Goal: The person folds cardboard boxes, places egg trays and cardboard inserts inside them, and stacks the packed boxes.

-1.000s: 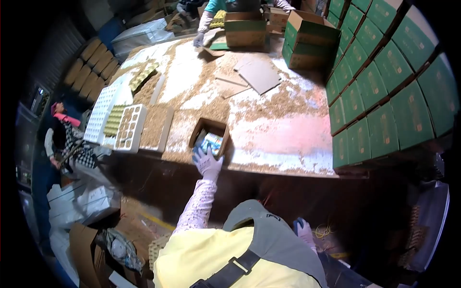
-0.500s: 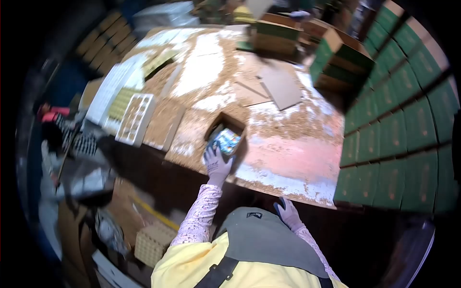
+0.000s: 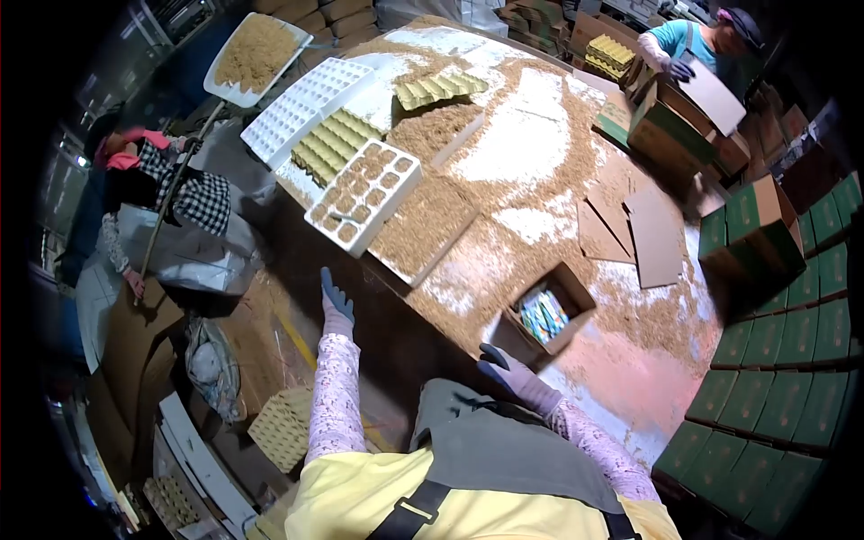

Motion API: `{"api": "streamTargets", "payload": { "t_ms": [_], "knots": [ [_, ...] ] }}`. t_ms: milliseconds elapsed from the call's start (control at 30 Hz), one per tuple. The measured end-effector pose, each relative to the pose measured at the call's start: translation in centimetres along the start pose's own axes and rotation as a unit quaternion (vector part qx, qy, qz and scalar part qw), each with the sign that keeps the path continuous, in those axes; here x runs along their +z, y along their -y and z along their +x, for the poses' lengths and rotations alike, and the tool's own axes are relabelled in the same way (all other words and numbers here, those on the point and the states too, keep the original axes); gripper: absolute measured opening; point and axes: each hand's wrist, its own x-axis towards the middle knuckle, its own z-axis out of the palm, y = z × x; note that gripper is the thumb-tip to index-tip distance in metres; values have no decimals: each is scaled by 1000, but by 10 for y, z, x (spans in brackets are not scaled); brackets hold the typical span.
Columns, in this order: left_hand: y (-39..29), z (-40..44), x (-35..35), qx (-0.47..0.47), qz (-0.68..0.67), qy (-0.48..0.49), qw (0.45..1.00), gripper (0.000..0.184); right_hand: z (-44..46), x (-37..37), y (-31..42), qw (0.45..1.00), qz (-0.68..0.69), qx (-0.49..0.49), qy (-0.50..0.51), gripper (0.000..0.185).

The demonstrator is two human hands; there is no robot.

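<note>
My left hand [image 3: 337, 304], in a grey glove with blue fingers, hangs in the air off the table's near edge, fingers stretched out and holding nothing. Nearest to it is a white foam tray [image 3: 358, 241] whose round hollows are filled with sawdust; a small thin object lies on top. My right hand [image 3: 517, 374], gloved alike, is open at the table edge, close to the near side of an open cardboard box [image 3: 576, 331]. Colourful packets [image 3: 544, 314] lie inside that box. Beside the foam tray, a shallow tray of sawdust [image 3: 423, 229] lies on the table.
Sawdust covers much of the table [image 3: 594, 378]. Flat cardboard pieces [image 3: 652, 236] lie beyond the box. Green cartons [image 3: 765, 396] are stacked at right. One person [image 3: 688, 45] handles cardboard at the back; another, at left, holds a shovel [image 3: 256, 58] loaded with sawdust.
My left hand has left the box of packets and moved left, off the table. My right hand has come up near the box. The view has swung left.
</note>
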Motion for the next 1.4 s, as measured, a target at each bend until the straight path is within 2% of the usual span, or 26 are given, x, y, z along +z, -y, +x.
{"api": "streamTargets", "payload": {
  "t_ms": [33, 100, 133, 167, 200, 233, 300, 400, 467, 500, 567, 600, 700, 800, 833, 900, 1000, 1033, 1067, 1100, 1133, 1200, 1267, 1333, 1367, 1400],
  "knots": [
    [-14, 46, -4, -24, -38, 35, 998, 104, 31, 14, 5, 1000, 19, 16, -2, 68],
    [-37, 124, 11, -35, -161, 55, 985, 94, 96, 30, 31, 997, 16, 72, -14, 71],
    [-45, 150, 22, -46, -222, 59, 972, 89, 132, 42, 13, 984, 144, 100, -18, 74],
    [-54, 164, 32, 27, -219, 237, 946, 74, 180, 50, -49, 999, 36, 28, -21, 73],
    [-62, 175, 45, 52, -202, 229, 951, 64, 196, 55, -11, 985, 108, 123, -48, 73],
    [-68, 176, 52, 42, -200, 225, 953, 64, 211, 60, 37, 956, 183, 213, -91, 73],
    [-76, 183, 62, 11, -200, 235, 951, 63, 264, 68, -39, 997, 55, -15, -60, 80],
    [-83, 181, 71, -65, -197, 269, 940, 69, 295, 88, -46, 985, 88, 74, -127, 43],
    [-81, 178, 86, -66, -185, 248, 949, 71, 299, 95, -29, 960, 32, 168, -220, 44],
    [-74, 183, 91, -63, -182, 228, 955, 70, 292, 91, 13, 907, 259, 285, -172, 50],
    [-74, 182, 109, -76, -191, 205, 957, 69, 287, 92, 59, 867, 369, 244, -231, 50],
    [-78, 179, 124, -79, -191, 224, 953, 68, 290, 90, 69, 841, 421, 219, -259, 51],
    [-72, 192, 173, -82, -192, 256, 944, 68, 313, 49, 79, 831, 416, 201, -310, 35],
    [-56, 213, 235, -92, -163, 240, 952, 67, 341, 0, 84, 795, 450, 151, -379, 37],
    [-56, 219, 262, -107, -160, 268, 944, 67, 349, -20, 83, 784, 464, 138, -389, 39],
    [-51, 232, 311, -107, -130, 292, 942, 68, 360, -68, 58, 779, 501, 193, -324, 39],
    [-40, 249, 343, -129, -64, 238, 961, 70, 326, -106, 81, 848, 329, 101, -403, 48],
    [-43, 244, 353, -145, -88, 261, 950, 72, 296, -117, 109, 869, 184, 69, -454, 51],
    [-56, 215, 367, -143, -40, 177, 973, 71, 262, -128, 132, 870, 32, 41, -490, 55],
    [-43, 231, 384, -138, 37, 97, 985, 70, 241, -171, 177, 857, -77, 119, -495, 59],
    [-29, 231, 371, -95, 73, 80, 990, 70, 200, -187, 182, 821, -203, 122, -520, 64],
    [-6, 190, 354, -59, 99, 35, 993, 65, 115, -197, 149, 703, -349, 170, -596, 68],
    [37, 143, 311, -71, 167, 168, 969, 56, 36, -187, 103, 656, -360, 310, -586, 77],
    [50, 52, 300, -224, 223, 251, 915, 53, -10, -176, 98, 749, -131, 431, -486, 83],
    [78, 32, 276, -245, 315, 340, 852, 59, -23, -165, 82, 772, -9, 465, -433, 86],
    [95, 1, 266, -213, 406, 417, 784, 62, -29, -146, 46, 810, 51, 429, -396, 91]
  ]
}}
